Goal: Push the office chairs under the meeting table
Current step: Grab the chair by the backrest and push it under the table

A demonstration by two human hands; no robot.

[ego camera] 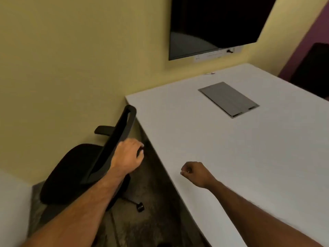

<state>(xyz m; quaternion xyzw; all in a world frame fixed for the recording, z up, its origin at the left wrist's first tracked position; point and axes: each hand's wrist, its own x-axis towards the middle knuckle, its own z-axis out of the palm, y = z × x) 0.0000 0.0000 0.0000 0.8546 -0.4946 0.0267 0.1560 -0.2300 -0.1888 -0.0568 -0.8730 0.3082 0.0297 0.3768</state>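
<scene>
A black office chair (71, 172) stands left of the white meeting table (231, 157), in the gap between the table and the yellow wall. Its seat faces away from the table and its thin backrest (122, 125) runs close along the table's left edge. My left hand (127, 155) is closed over the top edge of that backrest. My right hand (193, 172) hovers over the table near its left edge, fingers curled into a loose fist with nothing in it. One castor (140, 206) of the chair shows on the floor.
A grey cable hatch (228, 98) is set into the tabletop. A dark screen (217, 24) hangs on the yellow wall above the table's far end. Another dark chair back (313, 68) shows at the far right. Grey carpet (142, 220) lies between chair and table.
</scene>
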